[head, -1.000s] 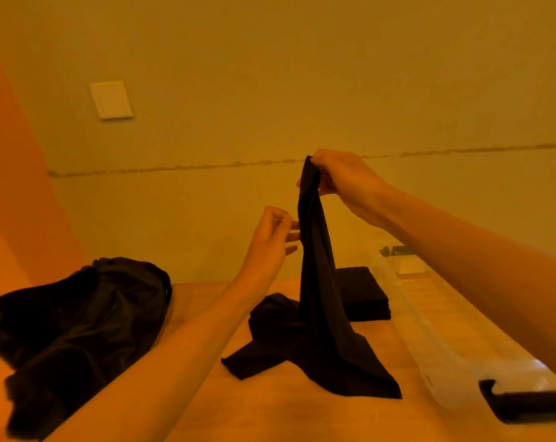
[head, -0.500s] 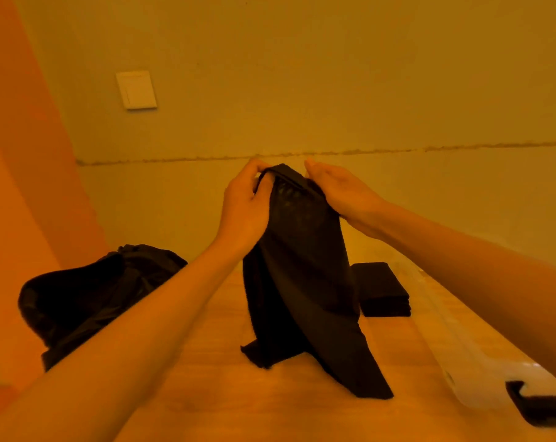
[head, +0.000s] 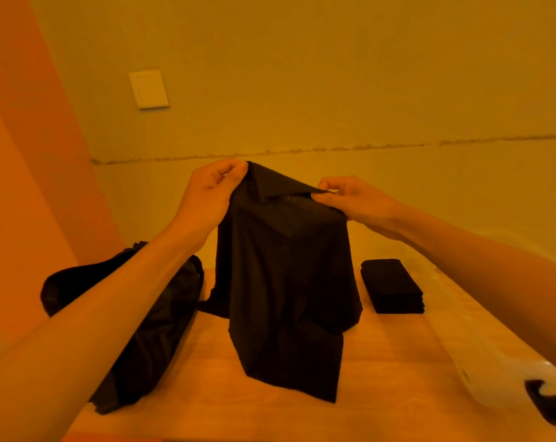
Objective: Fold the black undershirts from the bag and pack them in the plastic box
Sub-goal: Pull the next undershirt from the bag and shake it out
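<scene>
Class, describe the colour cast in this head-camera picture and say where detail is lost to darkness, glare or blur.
Head view: an orange-yellow cast tints everything; the black undershirt, bag and folded stack go nearly featureless dark; glare whitens the plastic box rim at lower right, and that corner is blurred.

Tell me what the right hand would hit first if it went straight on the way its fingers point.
The right hand points leftward along the top edge of the black undershirt it pinches. Past that cloth, the left hand, pinching the same edge, looks first in line, though depth is unclear.
</scene>
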A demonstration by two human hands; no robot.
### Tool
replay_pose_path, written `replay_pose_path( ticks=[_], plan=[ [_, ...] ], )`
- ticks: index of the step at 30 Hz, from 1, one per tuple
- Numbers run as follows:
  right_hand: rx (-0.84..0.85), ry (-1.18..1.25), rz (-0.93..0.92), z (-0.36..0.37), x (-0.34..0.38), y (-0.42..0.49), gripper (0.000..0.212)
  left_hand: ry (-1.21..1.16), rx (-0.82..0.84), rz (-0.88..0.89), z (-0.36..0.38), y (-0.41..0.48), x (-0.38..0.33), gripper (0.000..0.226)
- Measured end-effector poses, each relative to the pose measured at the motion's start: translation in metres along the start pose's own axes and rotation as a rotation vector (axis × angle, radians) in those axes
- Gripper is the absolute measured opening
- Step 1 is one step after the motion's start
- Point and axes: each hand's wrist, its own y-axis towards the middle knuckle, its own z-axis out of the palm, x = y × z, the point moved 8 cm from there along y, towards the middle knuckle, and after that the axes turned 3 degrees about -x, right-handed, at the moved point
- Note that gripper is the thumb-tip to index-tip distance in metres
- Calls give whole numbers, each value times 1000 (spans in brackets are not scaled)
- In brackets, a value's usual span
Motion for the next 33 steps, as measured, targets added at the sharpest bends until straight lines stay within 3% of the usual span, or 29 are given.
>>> replay_pose_path(
  ticks=[2, 4, 6, 8, 10, 14, 16, 18, 21, 23, 25, 28, 30, 33],
  plan=[
    [45, -70, -14, 6, -5, -4, 20, -140, 150, -113, 5, -8, 10, 21],
    [105, -152, -3, 7, -15, -8, 13, -112, 469, -241, 25, -35, 30, 23],
    [259, -163, 54, 11, -32, -21, 6, -19, 776, -324, 50, -80, 58, 21],
    [433, -172, 133, 21, -53, -40, 8, -96, 904, -445, 66, -115, 86, 21],
    [556, -237, 204, 36, -77, -59, 7, -117, 824, -566, 73, -128, 121, 33],
    [856, -692, 330, 70, -142, -88, 13, 437, 407, -464, 75, -116, 202, 21],
    [928, -746, 421, 75, -160, -92, 19, 588, 359, -420, 80, -108, 228, 27],
    [820, -636, 464, 76, -164, -81, 20, 661, 408, -462, 88, -102, 250, 49],
    [393, -476, 476, 69, -175, -43, 12, 636, 420, -555, 106, -96, 264, 72],
    [205, -519, 493, 69, -196, -24, 35, 539, 387, -617, 120, -96, 270, 74],
    [111, -494, 550, 79, -218, -15, 47, 493, 343, -645, 128, -93, 279, 56],
    [-14, -392, 576, 91, -239, -4, 41, 465, 354, -643, 134, -93, 288, 20],
    [-56, -394, 548, 92, -242, 1, 40, 441, 384, -634, 136, -94, 288, 15],
    [-60, -389, 498, 94, -245, 8, 20, 339, 393, -624, 132, -96, 282, 10]
  ],
)
